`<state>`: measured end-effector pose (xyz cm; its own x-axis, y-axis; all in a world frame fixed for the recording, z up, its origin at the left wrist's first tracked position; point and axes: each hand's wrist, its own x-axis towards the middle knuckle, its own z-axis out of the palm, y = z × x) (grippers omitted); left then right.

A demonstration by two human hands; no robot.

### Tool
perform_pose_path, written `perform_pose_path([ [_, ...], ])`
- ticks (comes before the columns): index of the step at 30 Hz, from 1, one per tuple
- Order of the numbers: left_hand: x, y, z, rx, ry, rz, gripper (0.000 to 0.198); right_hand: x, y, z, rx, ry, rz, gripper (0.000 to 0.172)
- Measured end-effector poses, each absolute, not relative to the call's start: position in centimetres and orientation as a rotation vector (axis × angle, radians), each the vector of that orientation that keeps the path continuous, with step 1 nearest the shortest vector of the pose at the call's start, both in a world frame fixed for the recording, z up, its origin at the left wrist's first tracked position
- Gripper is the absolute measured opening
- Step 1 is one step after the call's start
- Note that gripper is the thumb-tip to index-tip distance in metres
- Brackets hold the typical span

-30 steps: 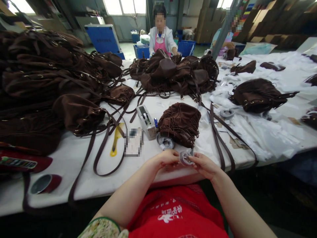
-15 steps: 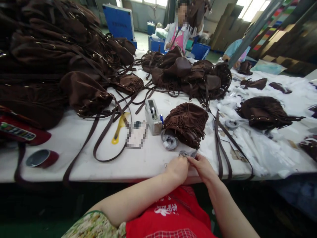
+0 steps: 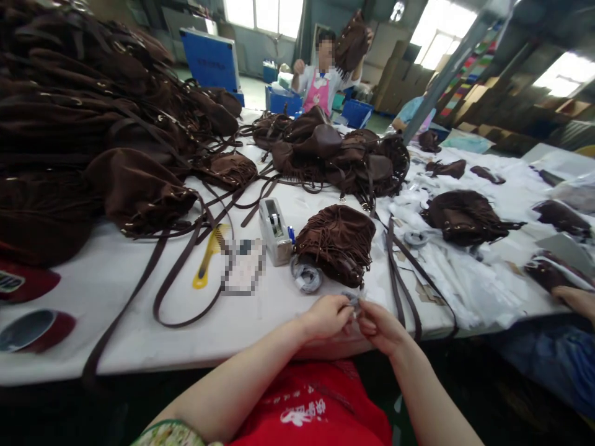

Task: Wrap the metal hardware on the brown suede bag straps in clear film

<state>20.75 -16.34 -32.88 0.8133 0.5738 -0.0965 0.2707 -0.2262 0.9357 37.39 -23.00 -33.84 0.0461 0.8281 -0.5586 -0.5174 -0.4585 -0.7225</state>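
Observation:
My left hand [image 3: 325, 317] and my right hand [image 3: 383, 325] meet at the table's front edge, fingers of both closed in a pinch. Between them is a small crumpled piece of greyish, see-through plastic [image 3: 353, 301]; its exact kind is unclear. Just beyond my fingers lies a dark brown fringed suede bag [image 3: 337, 238]. A coiled grey plastic-wrapped strap [image 3: 307, 277] rests against the bag's left side. Left of that stands a grey tape dispenser [image 3: 277, 234]. Farther left is a yellow comb [image 3: 209, 257], with a blurred-out flat object [image 3: 244, 266] between them.
Brown bags heap high at the left [image 3: 134, 118] and across the middle [image 3: 334, 148]. Bag straps [image 3: 404, 279] hang over the front edge. Clear plastic bags [image 3: 483, 285] cover the right side. A co-worker [image 3: 320, 80] stands opposite, holding up a bag; another person's hand [image 3: 576, 300] shows at far right.
My hands have drawn slightly apart, showing more of the plastic between them. The view has tilted up and shifted right. The co-worker opposite has raised a hand; a hand has appeared at far right.

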Motion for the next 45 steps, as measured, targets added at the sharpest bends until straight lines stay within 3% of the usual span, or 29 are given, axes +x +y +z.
perform_pose_path([
  [4,20.7,-16.1,-34.4,1.682,0.615,0.306,0.028,36.6,-22.6,-34.8,-1.256,-0.251,1.601,0.028],
  [10,21.4,-17.3,-35.5,1.592,0.970,0.424,0.025,34.9,-22.0,-35.2,-1.327,-0.303,1.468,0.038],
  [17,21.8,-17.4,-35.4,1.606,1.020,0.432,0.025,34.5,-21.7,-34.6,-1.484,-0.473,1.348,0.042],
  [24,21.4,-16.4,-36.2,1.637,0.971,0.488,0.030,33.8,-21.2,-35.4,-1.550,-0.614,1.320,0.049],
  [29,20.6,-15.7,-36.8,1.391,0.929,0.458,0.044,36.4,-21.9,-34.7,-1.671,-0.797,1.410,0.048],
  [36,19.6,-15.5,-35.0,1.137,0.875,0.412,0.056,44.0,-24.2,-33.4,-2.001,-0.926,0.917,0.031],
  [41,18.9,-15.6,-34.8,1.172,0.900,0.374,0.058,50.0,-22.8,-32.7,-2.544,-1.159,0.237,0.027],
  [45,18.9,-16.1,-35.7,1.139,0.932,0.296,0.060,54.0,-19.9,-32.5,-2.747,-1.176,0.021,0.028],
])
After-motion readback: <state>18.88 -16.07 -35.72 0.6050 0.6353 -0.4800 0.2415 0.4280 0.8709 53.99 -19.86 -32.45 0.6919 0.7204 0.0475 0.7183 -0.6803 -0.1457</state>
